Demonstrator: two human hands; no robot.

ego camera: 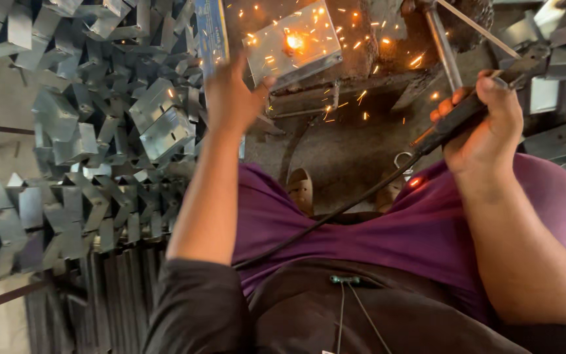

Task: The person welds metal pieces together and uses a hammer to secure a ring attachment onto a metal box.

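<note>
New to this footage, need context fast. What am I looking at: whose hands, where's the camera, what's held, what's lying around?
There is one picture, from a camera worn on a person's head, looking down past purple-clad legs. No robot: both hands are the person's own.

The left hand reaches up to a shiny sheet-metal box and steadies it at its lower edge. A bright glowing spot sits on the box and sparks fly from it.

The right hand has its fingers closed around a dark handle with a black cable running back across the lap. A thin rod extends up from it.

On the left lies a big heap of similar grey metal boxes.
</note>
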